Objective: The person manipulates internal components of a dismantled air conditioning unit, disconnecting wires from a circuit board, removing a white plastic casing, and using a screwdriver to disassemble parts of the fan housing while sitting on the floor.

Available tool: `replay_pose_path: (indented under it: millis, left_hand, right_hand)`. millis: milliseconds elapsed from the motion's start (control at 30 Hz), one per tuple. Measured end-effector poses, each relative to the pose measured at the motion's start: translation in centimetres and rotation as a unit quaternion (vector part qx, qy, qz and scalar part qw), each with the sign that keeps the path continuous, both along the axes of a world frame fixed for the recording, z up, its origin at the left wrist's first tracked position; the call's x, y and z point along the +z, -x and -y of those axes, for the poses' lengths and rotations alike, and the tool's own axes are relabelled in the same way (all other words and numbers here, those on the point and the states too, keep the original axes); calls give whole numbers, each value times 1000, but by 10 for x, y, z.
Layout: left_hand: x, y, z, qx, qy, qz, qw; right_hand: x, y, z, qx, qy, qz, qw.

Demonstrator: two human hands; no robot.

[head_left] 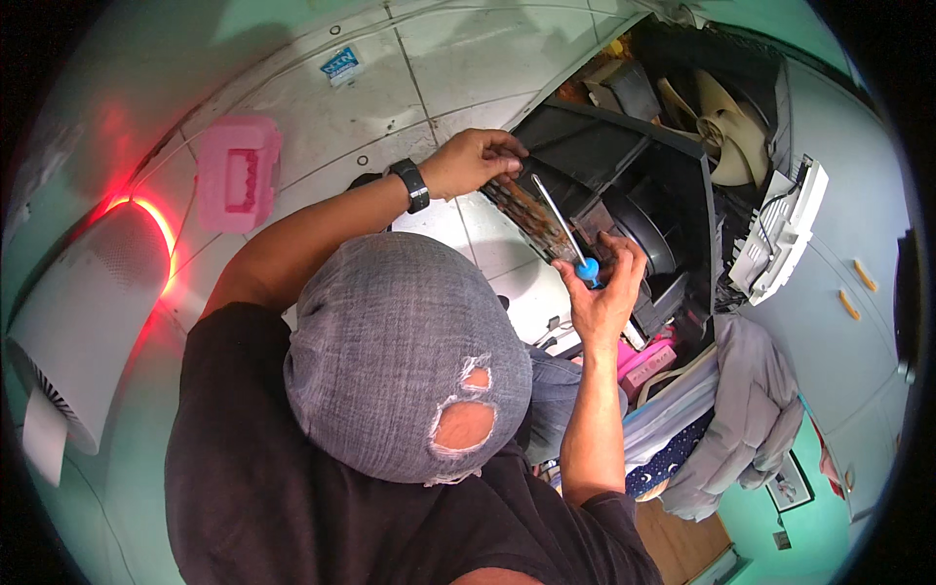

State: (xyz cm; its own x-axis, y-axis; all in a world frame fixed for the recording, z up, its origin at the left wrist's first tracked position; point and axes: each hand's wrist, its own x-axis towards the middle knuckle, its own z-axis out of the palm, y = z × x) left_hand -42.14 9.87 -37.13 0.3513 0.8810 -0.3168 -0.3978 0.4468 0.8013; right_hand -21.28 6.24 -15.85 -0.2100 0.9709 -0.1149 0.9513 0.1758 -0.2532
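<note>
My left hand [470,163], with a dark watch on its wrist, has its fingers curled at the far left corner of a black plastic housing [585,146]. Whatever lies between those fingertips is too small to make out. A screwdriver [588,270] with a blue handle is gripped in my right hand [606,291], its metal shaft slanting toward the far left over the housing. Along the housing's left side runs a rusty brown finned strip [531,216], between my two hands. Inside the housing, right of the screwdriver, is a round black opening [642,239].
A beige fan blade [723,132] sits behind the housing, with a white vented panel [780,234] to its right. A pink case [239,175] and a blue packet [339,64] lie on the tiled floor [361,102]. Grey cloth [746,409] hangs at right; a white appliance [88,292] stands left.
</note>
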Motion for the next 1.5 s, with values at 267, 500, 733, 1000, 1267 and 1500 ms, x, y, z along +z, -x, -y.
replay_pose_path:
  millis: [267,500,733,1000,1267,1500]
  left_hand:
    - [-50,-8,11,-43,-140,-287,947]
    - [-79,-17,29,-81,-268,-325,904]
    - [-81,-16,26,-125,-213,-370,896]
    - [-82,-24,26,-74,-248,-397,881]
    - [-79,-18,19,-121,-207,-385,891]
    - [-29,-19,11,-9,-247,-273,930]
  right_hand:
    - [-2,-4,2,-9,7,5,1000]
    - [0,-1,-1,-34,21,-12,999]
    - [-4,1,2,-9,-14,35,999]
    - [-4,7,-1,-12,-43,34,998]
    - [-10,7,3,-39,-39,16,998]
    - [-13,7,6,-34,-49,25,998]
